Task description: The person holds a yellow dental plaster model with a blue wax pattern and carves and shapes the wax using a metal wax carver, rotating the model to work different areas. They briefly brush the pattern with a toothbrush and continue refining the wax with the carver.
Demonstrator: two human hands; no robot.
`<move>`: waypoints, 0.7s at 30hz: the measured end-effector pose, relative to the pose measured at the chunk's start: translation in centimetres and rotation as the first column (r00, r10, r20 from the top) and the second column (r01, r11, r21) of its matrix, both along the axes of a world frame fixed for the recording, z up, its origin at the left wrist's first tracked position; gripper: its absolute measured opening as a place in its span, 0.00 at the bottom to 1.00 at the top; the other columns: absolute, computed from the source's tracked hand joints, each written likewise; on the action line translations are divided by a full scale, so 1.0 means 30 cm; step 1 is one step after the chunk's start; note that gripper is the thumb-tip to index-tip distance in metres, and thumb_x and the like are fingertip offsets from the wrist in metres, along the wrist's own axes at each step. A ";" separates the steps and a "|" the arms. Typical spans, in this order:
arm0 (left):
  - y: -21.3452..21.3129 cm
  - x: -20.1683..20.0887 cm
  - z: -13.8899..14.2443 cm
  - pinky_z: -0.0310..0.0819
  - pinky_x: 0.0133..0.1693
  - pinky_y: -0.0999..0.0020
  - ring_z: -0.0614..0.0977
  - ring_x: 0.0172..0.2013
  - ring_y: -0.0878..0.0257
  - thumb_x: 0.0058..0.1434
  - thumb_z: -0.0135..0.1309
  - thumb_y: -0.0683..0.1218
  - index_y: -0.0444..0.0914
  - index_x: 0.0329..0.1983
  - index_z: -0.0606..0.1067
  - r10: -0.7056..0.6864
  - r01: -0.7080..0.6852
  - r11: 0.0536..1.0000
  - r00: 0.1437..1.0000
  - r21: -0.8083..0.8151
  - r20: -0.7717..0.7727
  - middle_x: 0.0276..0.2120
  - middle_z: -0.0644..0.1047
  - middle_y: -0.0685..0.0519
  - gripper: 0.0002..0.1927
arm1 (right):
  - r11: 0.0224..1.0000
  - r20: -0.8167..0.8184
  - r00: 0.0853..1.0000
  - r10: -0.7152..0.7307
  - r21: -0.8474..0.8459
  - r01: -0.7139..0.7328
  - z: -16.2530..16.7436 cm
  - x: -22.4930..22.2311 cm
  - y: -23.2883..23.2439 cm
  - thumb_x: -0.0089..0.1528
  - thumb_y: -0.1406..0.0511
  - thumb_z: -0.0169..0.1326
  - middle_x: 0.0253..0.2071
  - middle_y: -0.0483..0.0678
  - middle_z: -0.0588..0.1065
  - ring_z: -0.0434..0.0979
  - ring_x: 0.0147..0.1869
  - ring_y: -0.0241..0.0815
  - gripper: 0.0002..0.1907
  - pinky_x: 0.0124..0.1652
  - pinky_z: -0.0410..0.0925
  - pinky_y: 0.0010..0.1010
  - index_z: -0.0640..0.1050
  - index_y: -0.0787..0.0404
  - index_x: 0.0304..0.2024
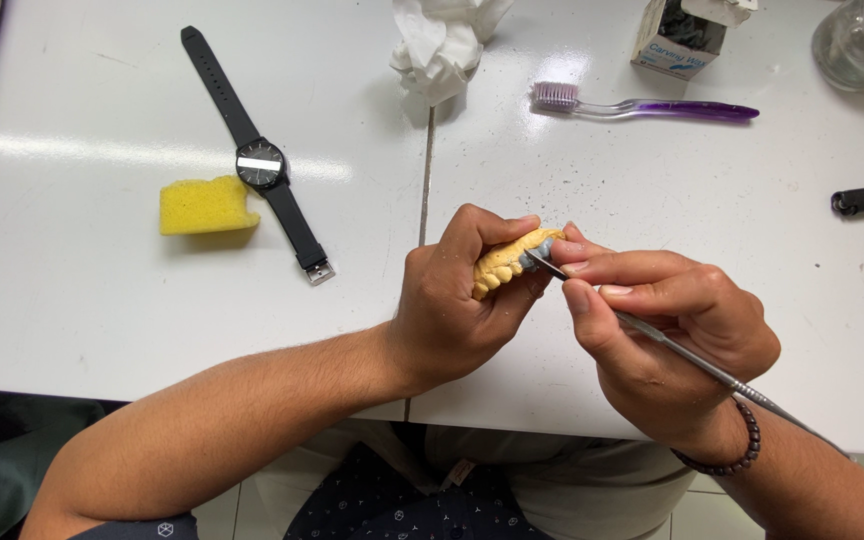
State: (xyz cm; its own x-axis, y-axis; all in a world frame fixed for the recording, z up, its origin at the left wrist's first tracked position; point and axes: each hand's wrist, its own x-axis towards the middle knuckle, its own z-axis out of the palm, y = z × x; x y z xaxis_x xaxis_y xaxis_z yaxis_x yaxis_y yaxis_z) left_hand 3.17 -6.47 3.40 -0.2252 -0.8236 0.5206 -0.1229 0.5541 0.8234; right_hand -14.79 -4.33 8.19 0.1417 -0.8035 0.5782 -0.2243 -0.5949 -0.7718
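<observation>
I see my left hand (447, 305) clenched around a yellow tooth model (504, 265), held just above the white bench (102, 250) near its front edge, teeth facing down-left, its long axis running up to the right. My right hand (667, 335) has a pen-like grip on a thin metal tool (692, 360); its shaft slants from lower right to upper left, tip touching the grey patch (537, 252) on the model. A watch (260, 165), sponge (207, 205) and toothbrush (642, 105) lie farther back.
</observation>
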 end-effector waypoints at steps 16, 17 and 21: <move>-0.004 0.003 0.008 0.88 0.40 0.76 0.89 0.41 0.65 0.71 0.63 0.43 0.35 0.55 0.67 -0.005 0.005 1.000 1.000 -0.017 0.016 0.42 0.83 0.48 0.17 | 0.998 0.033 0.999 0.025 0.057 -0.027 -0.005 -0.030 -0.007 0.66 0.78 0.56 0.42 0.60 0.79 0.85 0.50 0.49 0.09 0.56 0.82 0.40 0.69 0.66 0.41; -0.004 0.002 0.013 0.88 0.39 0.77 0.89 0.41 0.65 0.71 0.63 0.43 0.35 0.54 0.67 -0.017 0.017 1.000 1.000 -0.014 0.004 0.43 0.83 0.48 0.18 | 0.997 0.080 0.997 0.022 0.074 -0.028 -0.007 -0.038 -0.009 0.66 0.78 0.55 0.42 0.59 0.79 0.85 0.49 0.47 0.08 0.55 0.83 0.39 0.69 0.66 0.42; -0.007 0.000 0.042 0.86 0.36 0.77 0.88 0.37 0.68 0.68 0.65 0.44 0.35 0.50 0.69 -0.109 0.129 0.970 0.988 0.204 -0.106 0.37 0.83 0.50 0.16 | 0.977 0.331 0.943 -0.035 0.212 -0.038 -0.009 -0.082 -0.053 0.66 0.76 0.45 0.41 0.60 0.76 0.83 0.40 0.45 0.09 0.44 0.83 0.35 0.70 0.70 0.49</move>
State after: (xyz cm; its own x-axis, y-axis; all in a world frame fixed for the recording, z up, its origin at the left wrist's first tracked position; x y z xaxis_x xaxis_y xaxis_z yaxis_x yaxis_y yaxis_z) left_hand 3.18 -6.68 4.66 -0.2869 -0.8867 0.3626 0.0159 0.3740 0.9273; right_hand -17.25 -5.90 7.92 -0.0271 -0.9123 0.4086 0.0667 -0.4094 -0.9099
